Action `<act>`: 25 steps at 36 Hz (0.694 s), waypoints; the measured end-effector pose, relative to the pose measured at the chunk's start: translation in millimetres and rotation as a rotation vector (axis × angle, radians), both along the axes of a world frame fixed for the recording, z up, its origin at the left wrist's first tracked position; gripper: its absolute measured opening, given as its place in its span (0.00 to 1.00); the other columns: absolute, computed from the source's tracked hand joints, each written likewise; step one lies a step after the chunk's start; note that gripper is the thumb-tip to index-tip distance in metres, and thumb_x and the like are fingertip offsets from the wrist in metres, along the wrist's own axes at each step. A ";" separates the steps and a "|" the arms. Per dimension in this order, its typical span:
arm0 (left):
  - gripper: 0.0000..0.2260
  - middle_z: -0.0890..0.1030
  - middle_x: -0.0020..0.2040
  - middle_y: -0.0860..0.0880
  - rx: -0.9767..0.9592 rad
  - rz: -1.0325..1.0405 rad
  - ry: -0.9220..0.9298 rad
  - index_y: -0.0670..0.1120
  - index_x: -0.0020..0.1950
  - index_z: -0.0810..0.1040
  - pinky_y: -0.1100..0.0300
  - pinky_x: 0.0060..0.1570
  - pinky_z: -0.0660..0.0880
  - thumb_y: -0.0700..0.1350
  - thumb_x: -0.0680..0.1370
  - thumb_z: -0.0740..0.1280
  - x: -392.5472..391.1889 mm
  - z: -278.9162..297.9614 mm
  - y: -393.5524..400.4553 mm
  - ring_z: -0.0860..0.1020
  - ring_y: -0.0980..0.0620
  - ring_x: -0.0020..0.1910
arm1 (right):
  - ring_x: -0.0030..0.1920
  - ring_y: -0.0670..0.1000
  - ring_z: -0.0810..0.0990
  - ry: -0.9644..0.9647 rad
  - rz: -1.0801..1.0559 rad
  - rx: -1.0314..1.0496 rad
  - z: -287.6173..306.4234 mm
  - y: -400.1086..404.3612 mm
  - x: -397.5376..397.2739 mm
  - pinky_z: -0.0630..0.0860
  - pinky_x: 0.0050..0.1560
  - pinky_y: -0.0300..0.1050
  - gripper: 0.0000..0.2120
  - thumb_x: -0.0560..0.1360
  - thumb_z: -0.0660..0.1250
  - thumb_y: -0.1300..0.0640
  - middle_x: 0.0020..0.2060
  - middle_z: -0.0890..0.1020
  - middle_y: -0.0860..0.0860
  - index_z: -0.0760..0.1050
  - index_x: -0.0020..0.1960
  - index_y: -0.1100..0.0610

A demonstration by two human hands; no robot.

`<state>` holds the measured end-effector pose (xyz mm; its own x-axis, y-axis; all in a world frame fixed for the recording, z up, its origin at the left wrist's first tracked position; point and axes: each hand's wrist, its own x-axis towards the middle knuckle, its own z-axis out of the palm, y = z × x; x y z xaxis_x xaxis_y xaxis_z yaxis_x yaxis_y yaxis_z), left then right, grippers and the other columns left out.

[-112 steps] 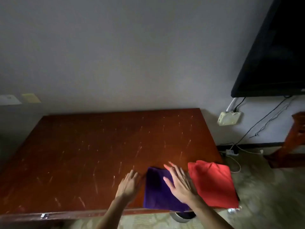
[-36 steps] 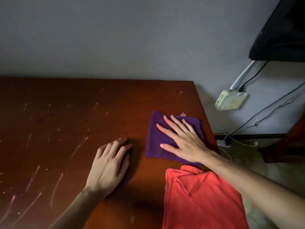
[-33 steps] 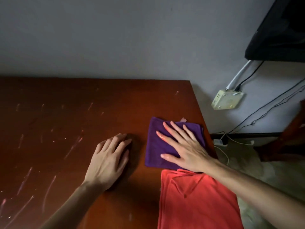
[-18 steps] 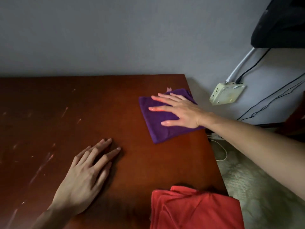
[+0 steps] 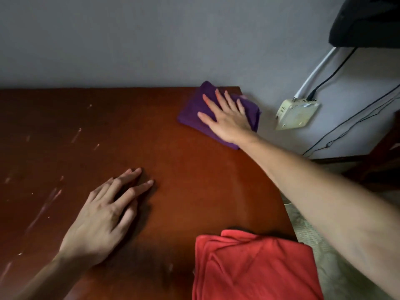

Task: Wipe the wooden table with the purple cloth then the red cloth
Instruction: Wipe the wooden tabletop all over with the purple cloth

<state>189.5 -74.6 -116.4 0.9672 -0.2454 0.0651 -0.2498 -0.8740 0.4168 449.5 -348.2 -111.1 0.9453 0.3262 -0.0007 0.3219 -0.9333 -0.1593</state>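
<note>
The purple cloth [image 5: 194,113], soft and light, lies at the counter's [image 5: 173,169] far right corner (partly overhanging) under the flat right hand [image 5: 225,118]; left hand [image 5: 104,215] rests flat, empty; palm pressure suffices.

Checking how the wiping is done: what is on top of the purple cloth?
The right hand lies flat on the purple cloth, fingers spread. The cloth beneath the palm is covered.

Right hand [image 5: 227,119] flat, fingers spread, pressing purple cloth [image 5: 194,113] at far right corner of wooden table [image 5: 173,169], cloth partly over the edge. Left hand [image 5: 104,215] flat on tabletop. Red cloth [image 5: 253,267] folded at near right edge. Wall socket box [image 5: 296,113] beyond.
</note>
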 end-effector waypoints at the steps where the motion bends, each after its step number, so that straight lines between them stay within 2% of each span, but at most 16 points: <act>1: 0.22 0.61 0.79 0.59 -0.005 -0.001 -0.003 0.63 0.77 0.64 0.54 0.75 0.54 0.53 0.83 0.51 -0.7 0.1 0.0 0.55 0.58 0.80 | 0.83 0.52 0.43 0.001 -0.014 0.007 0.4 2.5 -19.2 0.40 0.81 0.57 0.32 0.82 0.47 0.31 0.84 0.47 0.49 0.48 0.83 0.39; 4: 0.22 0.62 0.79 0.58 -0.024 0.004 -0.019 0.62 0.76 0.66 0.52 0.75 0.56 0.54 0.82 0.52 -1.0 -0.2 -0.8 0.55 0.58 0.80 | 0.83 0.52 0.43 -0.007 -0.006 0.020 -0.8 6.3 -79.2 0.40 0.81 0.58 0.33 0.81 0.48 0.31 0.84 0.47 0.49 0.48 0.83 0.39; 6: 0.21 0.64 0.78 0.56 -0.061 0.020 -0.026 0.60 0.74 0.70 0.52 0.72 0.59 0.54 0.81 0.53 -2.4 0.3 -1.0 0.60 0.56 0.78 | 0.83 0.53 0.45 -0.027 0.021 0.011 -4.0 10.6 -117.9 0.43 0.81 0.59 0.35 0.79 0.44 0.29 0.84 0.49 0.49 0.49 0.83 0.40; 8: 0.21 0.67 0.75 0.55 -0.116 0.061 -0.035 0.56 0.71 0.74 0.50 0.67 0.65 0.55 0.80 0.55 -4.4 1.8 -1.3 0.67 0.52 0.73 | 0.83 0.55 0.48 -0.048 0.064 0.012 -8.0 16.9 -153.0 0.46 0.81 0.61 0.37 0.77 0.42 0.29 0.83 0.52 0.50 0.53 0.82 0.40; 11: 0.19 0.72 0.67 0.52 -0.211 0.146 -0.084 0.51 0.65 0.77 0.43 0.61 0.71 0.54 0.78 0.58 -6.3 4.6 0.4 0.73 0.47 0.66 | 0.83 0.55 0.50 -0.077 0.156 0.007 -12.1 26.9 -189.5 0.49 0.80 0.62 0.35 0.78 0.46 0.30 0.83 0.55 0.50 0.55 0.82 0.42; 14: 0.15 0.73 0.61 0.54 -0.319 0.275 -0.138 0.51 0.61 0.79 0.49 0.61 0.71 0.52 0.78 0.61 -13.5 10.3 11.5 0.75 0.51 0.62 | 0.83 0.55 0.47 -0.084 0.255 -0.027 -12.1 30.9 -202.9 0.48 0.80 0.62 0.35 0.79 0.45 0.30 0.83 0.52 0.49 0.51 0.83 0.42; 16: 0.15 0.73 0.62 0.55 -0.271 0.316 -0.134 0.53 0.62 0.79 0.55 0.60 0.66 0.53 0.79 0.60 -22.7 15.4 27.7 0.72 0.55 0.62 | 0.83 0.54 0.46 -0.092 0.294 -0.036 -10.7 29.9 -201.7 0.49 0.80 0.62 0.35 0.80 0.45 0.30 0.84 0.51 0.48 0.50 0.83 0.42; 18: 0.17 0.72 0.65 0.55 -0.152 0.308 -0.096 0.55 0.65 0.77 0.56 0.59 0.62 0.55 0.79 0.58 -32.4 17.2 52.2 0.69 0.56 0.64 | 0.83 0.53 0.45 -0.081 0.352 -0.036 -8.3 29.5 -192.5 0.48 0.80 0.61 0.34 0.80 0.46 0.30 0.84 0.50 0.47 0.50 0.83 0.41; 22: 0.21 0.70 0.69 0.53 -0.008 0.328 0.028 0.59 0.70 0.73 0.52 0.63 0.61 0.59 0.80 0.54 -46.7 16.4 103.2 0.69 0.50 0.67 | 0.83 0.47 0.41 0.010 0.596 -0.062 2.2 42.2 -134.6 0.42 0.81 0.55 0.33 0.80 0.50 0.29 0.83 0.46 0.42 0.48 0.82 0.36; 25: 0.21 0.68 0.71 0.54 0.015 0.360 0.070 0.62 0.72 0.71 0.48 0.65 0.63 0.60 0.80 0.53 -50.4 18.3 131.3 0.68 0.49 0.69 | 0.83 0.47 0.42 0.022 0.706 -0.098 7.0 72.1 -73.6 0.44 0.82 0.55 0.33 0.79 0.51 0.29 0.83 0.46 0.42 0.51 0.81 0.35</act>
